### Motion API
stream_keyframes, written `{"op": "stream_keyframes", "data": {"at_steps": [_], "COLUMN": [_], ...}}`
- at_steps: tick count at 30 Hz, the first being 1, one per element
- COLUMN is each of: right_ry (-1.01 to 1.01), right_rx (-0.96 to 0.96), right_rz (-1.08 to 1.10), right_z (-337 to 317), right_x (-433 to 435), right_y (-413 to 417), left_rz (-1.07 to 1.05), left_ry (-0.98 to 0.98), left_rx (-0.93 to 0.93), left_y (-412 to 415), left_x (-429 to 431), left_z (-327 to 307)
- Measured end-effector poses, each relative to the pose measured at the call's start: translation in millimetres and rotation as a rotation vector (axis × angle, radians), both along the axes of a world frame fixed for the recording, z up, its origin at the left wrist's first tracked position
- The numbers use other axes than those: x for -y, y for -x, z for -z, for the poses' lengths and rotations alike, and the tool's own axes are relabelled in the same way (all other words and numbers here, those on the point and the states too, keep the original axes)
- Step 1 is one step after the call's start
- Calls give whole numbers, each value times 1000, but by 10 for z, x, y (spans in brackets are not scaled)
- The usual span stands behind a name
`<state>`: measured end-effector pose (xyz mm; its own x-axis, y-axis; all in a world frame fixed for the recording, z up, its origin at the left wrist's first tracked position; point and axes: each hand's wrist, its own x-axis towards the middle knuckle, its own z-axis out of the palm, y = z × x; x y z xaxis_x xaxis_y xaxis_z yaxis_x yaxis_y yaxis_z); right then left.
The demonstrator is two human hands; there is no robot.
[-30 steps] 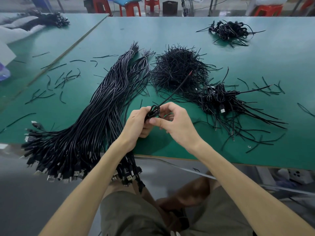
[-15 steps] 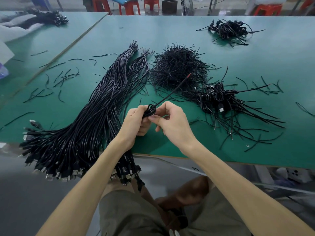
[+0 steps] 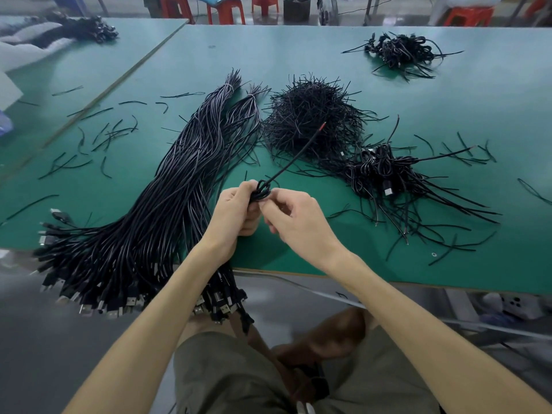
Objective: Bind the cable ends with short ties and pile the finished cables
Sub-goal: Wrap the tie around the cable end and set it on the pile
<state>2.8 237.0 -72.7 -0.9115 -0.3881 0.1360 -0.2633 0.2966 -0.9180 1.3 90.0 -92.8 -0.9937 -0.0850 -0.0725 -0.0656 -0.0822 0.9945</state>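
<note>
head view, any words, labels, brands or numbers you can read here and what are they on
No text can be read anywhere in this view.
Plugs: any markings are too small and blurred to read.
Coiled cable: no print shows.
Black box: no label shows.
Table: plain green, no sign.

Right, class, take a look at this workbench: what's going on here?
A person at a green table holds one coiled cable in both hands: the left hand grips the coil, the right hand pinches at it, seemingly tying it. The loose cables lie left, a heap of short ties behind, finished cables to the right.
</note>
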Motion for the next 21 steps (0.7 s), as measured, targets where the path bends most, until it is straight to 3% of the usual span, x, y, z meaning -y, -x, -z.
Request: {"op": "stream_keyframes", "data": {"at_steps": [6, 10, 14, 19, 21], "right_ry": [311, 355, 226, 3, -61], "right_rx": [269, 309, 212, 44, 5], "right_rz": [-10, -18, 56, 76, 68], "right_z": [-22, -36, -8, -73, -111], "right_x": [161, 167, 88, -105, -185], "right_y": [-64, -19, 86, 209, 227], "left_rz": [-74, -22, 56, 82, 143], "left_ry": [-58, -149, -132, 258, 319], "left_rx": [39, 82, 22, -176, -182], "left_y": [16, 20, -7, -66, -79], "left_x": [26, 69, 45, -46, -36], "left_z": [-6, -15, -36, -81, -117]}}
